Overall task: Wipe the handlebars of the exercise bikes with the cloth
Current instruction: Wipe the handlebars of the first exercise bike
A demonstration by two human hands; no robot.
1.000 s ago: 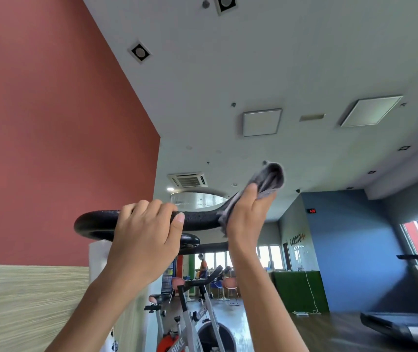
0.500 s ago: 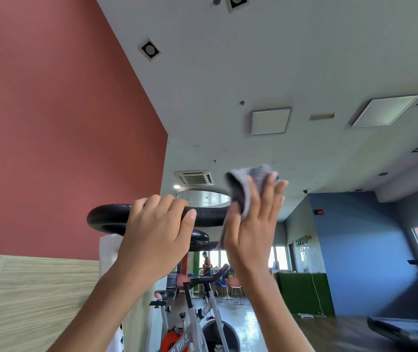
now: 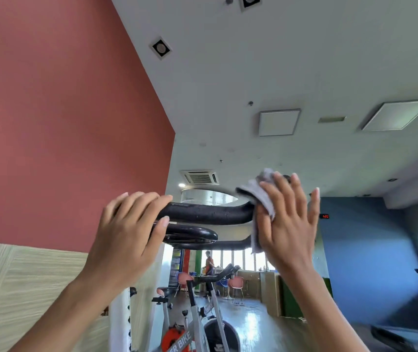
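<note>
The left grip (image 3: pixel 126 240) clasps the handlebar (image 3: pixel 208 214), steadying it; the right grip (image 3: pixel 286 219), held flat, presses the cloth (image 3: pixel 256 191) and should wrap the bar's upturned end fully.

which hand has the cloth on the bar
The right hand, fingers straight, presses the grey cloth against the handlebar; the left hand grips it bare.

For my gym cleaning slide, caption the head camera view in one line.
Left hand grips the black handlebar while the right hand presses a grey cloth against its curved end.
</note>
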